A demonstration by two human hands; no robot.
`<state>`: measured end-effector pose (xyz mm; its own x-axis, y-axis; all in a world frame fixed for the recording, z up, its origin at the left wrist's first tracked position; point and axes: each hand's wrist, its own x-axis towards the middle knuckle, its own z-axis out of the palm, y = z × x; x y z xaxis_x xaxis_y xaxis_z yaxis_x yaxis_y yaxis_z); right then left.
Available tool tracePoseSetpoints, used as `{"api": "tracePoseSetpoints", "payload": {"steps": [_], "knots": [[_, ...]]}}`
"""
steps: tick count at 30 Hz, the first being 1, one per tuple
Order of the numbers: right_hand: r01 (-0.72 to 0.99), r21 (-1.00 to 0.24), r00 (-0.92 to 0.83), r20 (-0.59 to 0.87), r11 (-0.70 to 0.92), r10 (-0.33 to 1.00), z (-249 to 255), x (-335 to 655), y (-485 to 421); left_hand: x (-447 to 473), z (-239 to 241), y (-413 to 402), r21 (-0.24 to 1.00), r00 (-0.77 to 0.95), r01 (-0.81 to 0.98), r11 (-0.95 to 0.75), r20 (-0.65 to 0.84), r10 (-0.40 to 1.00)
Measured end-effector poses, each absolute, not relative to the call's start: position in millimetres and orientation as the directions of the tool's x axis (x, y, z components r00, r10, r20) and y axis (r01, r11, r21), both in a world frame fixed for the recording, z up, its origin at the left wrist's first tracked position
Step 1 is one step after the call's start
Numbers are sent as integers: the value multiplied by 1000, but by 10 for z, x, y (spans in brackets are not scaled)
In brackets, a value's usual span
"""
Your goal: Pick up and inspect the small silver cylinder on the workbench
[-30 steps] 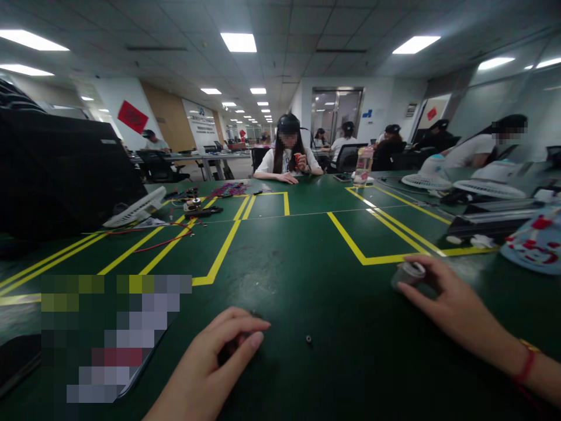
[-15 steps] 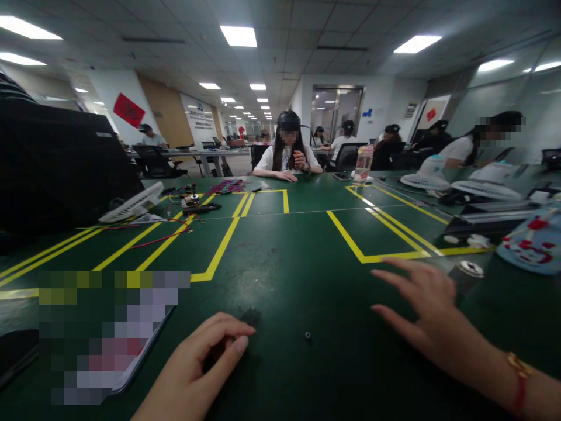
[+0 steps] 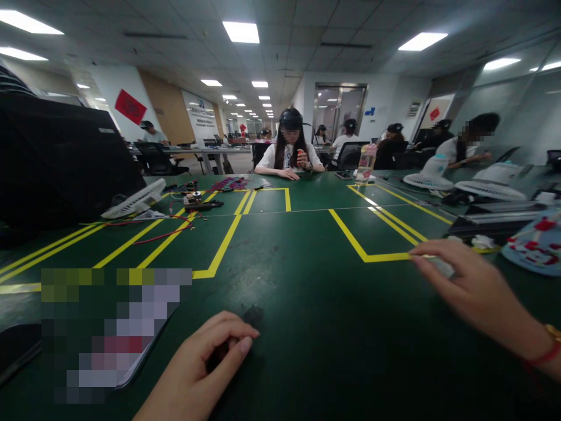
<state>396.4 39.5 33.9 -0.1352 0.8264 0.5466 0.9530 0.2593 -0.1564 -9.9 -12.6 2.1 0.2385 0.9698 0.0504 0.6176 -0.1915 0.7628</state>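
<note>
Right hand [image 3: 468, 286] curled over small pale cylinder [image 3: 442, 267] near table's [image 3: 307, 280] right edge, grasp unconfirmed; left hand [image 3: 205, 368] loosely clenched on dark part [image 3: 252, 316] at near edge.

This is an open-plan office used as a shared assembly workroom. A suspended tile ceiling with recessed panel lights [image 3: 240, 31] runs far back. A long dark green work table [image 3: 298, 245] carries yellow tape rectangles [image 3: 368, 234], and loose red wires [image 3: 166, 231] and white fan parts [image 3: 135, 202] lie near its left edge. Seated people [image 3: 290, 146] line its far edge.
</note>
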Motion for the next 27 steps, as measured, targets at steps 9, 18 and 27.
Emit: {"api": "tracePoseSetpoints", "payload": {"steps": [9,18,27], "knots": [[939,-237,313,291,-248,904,311,4753,306,-113,13,-140,767,216,616,-179,53,975],[898,-321,403,318,-302,858,333,4687,272,-62,36,-171,798,171,579,-167,81,982],[856,-415,433,247,-309,867,354,4685,275,-105,38,-143,764,237,623,-168,21,971]]}}
